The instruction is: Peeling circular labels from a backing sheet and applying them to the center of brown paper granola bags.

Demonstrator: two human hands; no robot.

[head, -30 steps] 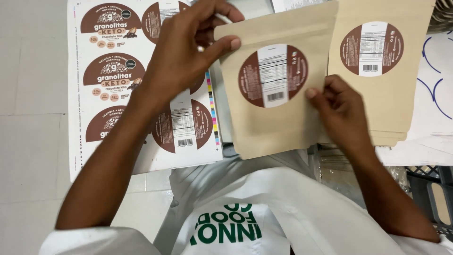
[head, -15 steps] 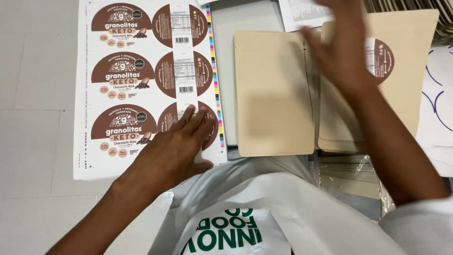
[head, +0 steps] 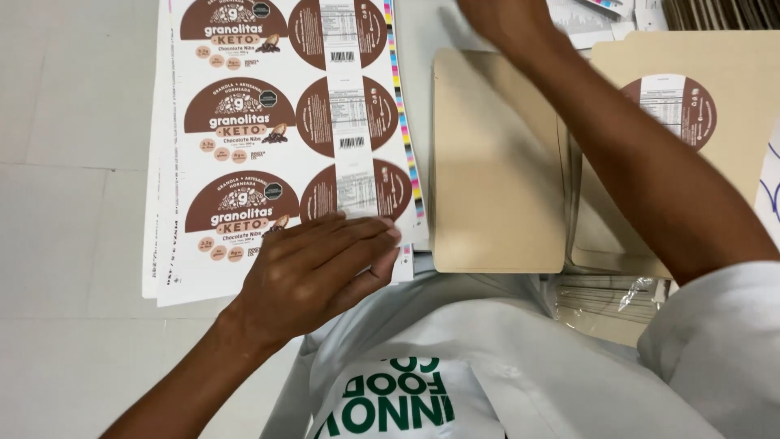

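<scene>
My left hand [head: 313, 272] lies flat, fingers spread and holding nothing, pressed palm-down on the near right corner of the label sheet [head: 276, 122]. The fingertips [head: 382, 236] touch the lowest round brown label [head: 357, 191] in the right column, just beside the coloured print strip along the sheet's right edge. The sheet — a stack, judging by the offset edges on its left — covers the left part of the desk [head: 73, 106], which shows pale tile-like lines.

My right hand [head: 504, 20] is stretched to the far edge of the desk, blurred and partly cut off by the top of the frame, so I cannot tell whether it is spread or gripping anything. Its forearm crosses diagonally over the pouches.

Directly right of the sheet lies a plain kraft pouch [head: 496, 162], flat, blank side up, its near edge close to my body. Beside it, partly under my forearm, sits a stack of further pouches [head: 731, 73]; the top one carries a round brown label [head: 678, 110] with a white panel. Some clear plastic wrapping [head: 601, 297] shows at the near edge, below that stack. At the far edge, printed papers [head: 585, 16] lie near my right hand — too blurred to read their kind. My white coat fills the bottom of the view.
</scene>
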